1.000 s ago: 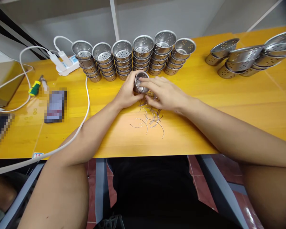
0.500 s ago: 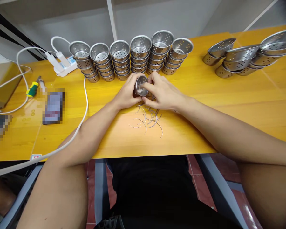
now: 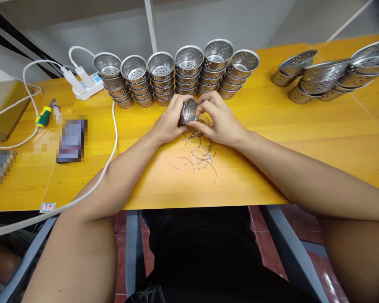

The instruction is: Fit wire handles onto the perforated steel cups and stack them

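1. One perforated metal cup [image 3: 189,110] is in work at the centre of the frame, its mouth tipped toward the camera. It looks unfinished, judging by both hands being on it.
2. The person's left hand [image 3: 169,120] is wrapped around the cup's left side, gripping it.
3. The person's right hand [image 3: 222,120] has its thumb and fingers bent to a narrow gap at the cup's right edge. Whether they pinch a wire there cannot be told.
4. A thin bright arc shows in the cup's mouth; it may be a wire in place or only the cup's own edge.
5. Curved wires [image 3: 204,159] lie loose on the yellow table [image 3: 164,187], in a tangle just below the hands. These appear to be unused, so some of the work seems left.
6. Six stacks of cups [image 3: 189,75] stand in a row across the upper middle of the frame. None of them shows clearly whether a wire is fitted, so the finished number cannot be judged.
7. A separate group of cups [image 3: 324,80] stands at the upper right, well apart from the row; whether these are done or waiting is equally unclear.
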The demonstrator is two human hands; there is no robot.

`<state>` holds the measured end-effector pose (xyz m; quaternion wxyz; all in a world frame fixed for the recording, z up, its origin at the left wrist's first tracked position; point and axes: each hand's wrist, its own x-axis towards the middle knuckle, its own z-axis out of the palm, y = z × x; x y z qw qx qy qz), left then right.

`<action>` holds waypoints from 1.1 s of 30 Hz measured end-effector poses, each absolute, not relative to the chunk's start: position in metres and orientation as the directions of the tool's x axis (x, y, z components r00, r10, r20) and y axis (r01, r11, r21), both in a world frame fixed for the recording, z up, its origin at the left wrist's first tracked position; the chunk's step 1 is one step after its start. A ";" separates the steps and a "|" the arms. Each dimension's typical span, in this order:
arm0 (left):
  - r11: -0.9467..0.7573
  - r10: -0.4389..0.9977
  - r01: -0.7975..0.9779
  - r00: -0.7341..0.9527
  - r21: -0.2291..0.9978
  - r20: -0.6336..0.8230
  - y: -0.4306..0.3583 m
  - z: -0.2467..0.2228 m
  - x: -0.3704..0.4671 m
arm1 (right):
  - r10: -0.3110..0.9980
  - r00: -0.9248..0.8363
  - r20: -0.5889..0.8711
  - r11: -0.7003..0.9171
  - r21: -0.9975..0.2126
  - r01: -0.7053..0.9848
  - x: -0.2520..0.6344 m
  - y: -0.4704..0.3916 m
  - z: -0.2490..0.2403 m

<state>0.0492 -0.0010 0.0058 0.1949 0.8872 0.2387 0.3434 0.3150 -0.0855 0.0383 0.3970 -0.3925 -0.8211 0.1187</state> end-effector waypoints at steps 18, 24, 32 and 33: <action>-0.806 0.579 0.282 0.556 0.520 0.596 0.013 -0.008 0.045 | 0.740 -0.340 0.580 0.670 -0.590 0.451 0.327 -0.094 0.055; -0.793 0.596 0.243 0.500 0.559 0.628 0.025 -0.023 0.047 | 0.757 -0.453 0.471 0.653 -0.509 0.561 0.348 -0.084 0.047; -0.824 0.531 0.224 0.627 0.521 0.570 -0.002 0.006 0.052 | 0.768 -0.390 0.507 0.638 -0.555 0.534 0.334 -0.090 0.046; -0.831 0.514 0.210 0.644 0.515 0.566 -0.005 0.007 0.054 | 0.763 -0.407 0.502 0.645 -0.552 0.528 0.330 -0.092 0.049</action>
